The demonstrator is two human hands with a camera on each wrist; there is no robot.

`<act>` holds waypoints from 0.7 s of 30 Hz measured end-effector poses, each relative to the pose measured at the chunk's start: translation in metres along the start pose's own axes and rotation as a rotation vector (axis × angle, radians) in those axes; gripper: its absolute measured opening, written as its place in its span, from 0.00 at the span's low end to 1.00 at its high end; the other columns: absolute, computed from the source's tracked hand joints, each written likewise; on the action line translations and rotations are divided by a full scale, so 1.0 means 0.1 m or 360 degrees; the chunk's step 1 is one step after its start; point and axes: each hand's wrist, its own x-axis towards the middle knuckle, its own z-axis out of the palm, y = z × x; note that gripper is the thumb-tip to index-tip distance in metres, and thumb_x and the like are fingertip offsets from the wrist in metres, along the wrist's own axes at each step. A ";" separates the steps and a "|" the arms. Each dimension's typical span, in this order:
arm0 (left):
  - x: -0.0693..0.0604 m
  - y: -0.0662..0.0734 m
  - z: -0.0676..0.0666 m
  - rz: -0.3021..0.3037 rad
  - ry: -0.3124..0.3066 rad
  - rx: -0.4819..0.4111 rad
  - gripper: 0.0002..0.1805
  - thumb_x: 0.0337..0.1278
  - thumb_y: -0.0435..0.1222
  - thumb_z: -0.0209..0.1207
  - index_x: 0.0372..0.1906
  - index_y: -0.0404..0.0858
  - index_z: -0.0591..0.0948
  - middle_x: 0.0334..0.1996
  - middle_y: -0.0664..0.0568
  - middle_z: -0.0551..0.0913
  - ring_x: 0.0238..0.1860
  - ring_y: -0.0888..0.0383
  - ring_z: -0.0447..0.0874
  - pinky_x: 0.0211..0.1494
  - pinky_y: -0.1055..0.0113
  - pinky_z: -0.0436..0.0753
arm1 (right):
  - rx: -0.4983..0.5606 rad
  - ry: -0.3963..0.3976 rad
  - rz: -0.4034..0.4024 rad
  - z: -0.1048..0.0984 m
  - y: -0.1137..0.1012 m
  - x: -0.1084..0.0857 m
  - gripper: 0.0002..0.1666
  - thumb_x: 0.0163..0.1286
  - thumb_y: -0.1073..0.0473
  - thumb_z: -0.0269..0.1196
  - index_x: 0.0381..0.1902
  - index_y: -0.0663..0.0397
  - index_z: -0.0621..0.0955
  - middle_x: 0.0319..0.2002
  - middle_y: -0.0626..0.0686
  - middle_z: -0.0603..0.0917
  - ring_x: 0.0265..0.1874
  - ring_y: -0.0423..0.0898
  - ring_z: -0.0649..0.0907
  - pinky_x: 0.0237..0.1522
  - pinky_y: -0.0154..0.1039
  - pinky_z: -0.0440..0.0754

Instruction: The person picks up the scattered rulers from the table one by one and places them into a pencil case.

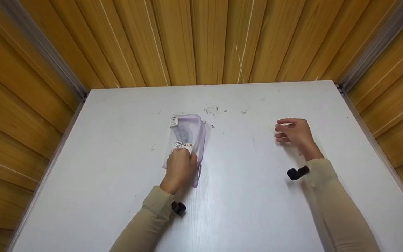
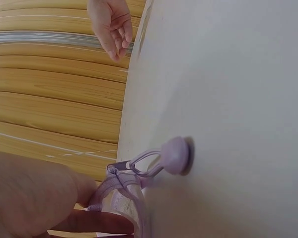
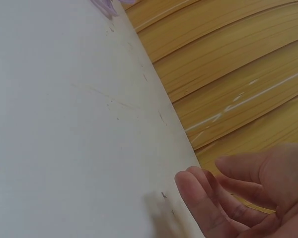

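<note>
A pale purple, see-through zip pouch (image 1: 201, 138) lies lengthwise left of the table's middle, with a small white tag (image 1: 174, 121) at its far corner. My left hand (image 1: 179, 169) grips the near part of the pouch, hiding some of its printed front. In the left wrist view, the thumb and fingers are at the pouch's zipped edge (image 2: 126, 179), and a purple drop-shaped zip pull (image 2: 175, 155) hangs from a loop beside them. Well to the right, my right hand (image 1: 295, 134) is held above the table with loosely bent fingers and nothing in them.
The white table (image 1: 243, 196) has dark scuff marks (image 1: 212, 110) beyond the pouch. Yellow wood-look panels (image 1: 208, 42) rise behind the table and along both sides. A small black device (image 1: 297, 173) sits at the right wrist, and another (image 1: 178, 208) at the left.
</note>
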 end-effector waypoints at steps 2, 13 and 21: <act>0.00 0.00 0.00 -0.0005 -0.0004 0.0008 0.22 0.64 0.36 0.60 0.12 0.41 0.73 0.19 0.46 0.80 0.18 0.51 0.77 0.25 0.49 0.79 | -0.0004 -0.0004 -0.0002 -0.03 0.00 -0.01 0.28 0.73 0.57 0.65 0.66 0.64 0.76 0.54 0.67 0.84 0.36 0.47 0.90 0.41 0.42 0.87; 0.01 0.01 -0.01 0.0055 0.0032 0.0043 0.23 0.63 0.35 0.61 0.10 0.41 0.72 0.18 0.44 0.80 0.17 0.52 0.76 0.23 0.52 0.78 | -0.0045 0.0051 -0.0052 -0.33 0.11 -0.12 0.30 0.74 0.54 0.64 0.67 0.64 0.75 0.52 0.63 0.86 0.36 0.46 0.90 0.42 0.43 0.87; 0.00 0.00 0.01 0.0042 0.0050 0.0015 0.24 0.63 0.34 0.61 0.10 0.41 0.71 0.18 0.44 0.80 0.18 0.49 0.77 0.24 0.49 0.78 | -0.0052 0.0137 -0.0020 -0.59 0.22 -0.19 0.32 0.73 0.52 0.65 0.68 0.65 0.74 0.44 0.53 0.89 0.36 0.46 0.91 0.42 0.40 0.86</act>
